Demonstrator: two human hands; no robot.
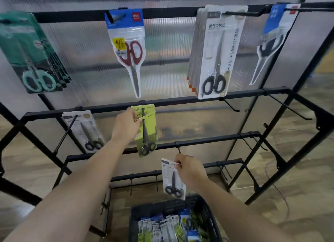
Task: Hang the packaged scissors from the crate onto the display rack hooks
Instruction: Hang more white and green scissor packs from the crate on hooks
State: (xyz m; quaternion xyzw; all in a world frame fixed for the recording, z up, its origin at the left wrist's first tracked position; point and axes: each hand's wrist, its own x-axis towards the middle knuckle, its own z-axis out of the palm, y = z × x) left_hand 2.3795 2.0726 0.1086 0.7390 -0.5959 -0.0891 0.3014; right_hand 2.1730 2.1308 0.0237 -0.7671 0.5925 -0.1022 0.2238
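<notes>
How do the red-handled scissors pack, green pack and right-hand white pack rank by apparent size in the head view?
1. red-handled scissors pack, clearly largest.
2. green pack.
3. white pack, only slightly smaller; close call.

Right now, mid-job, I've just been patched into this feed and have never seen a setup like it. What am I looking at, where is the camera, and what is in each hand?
There is no machine here, only a person's two bare hands. The single picture comes from a camera worn on the person's head, looking forward and down.

In front stands a black display rack with bars and hooks. The left hand pinches the top of a green scissors pack, which seems to be threaded onto a hook on the second bar. The right hand pinches the top of a white scissors pack, held just below a hook on the third bar. Under it sits a black crate holding more packs. Other packs, such as a red-handled scissors pack, already hang on the top bar.
</notes>
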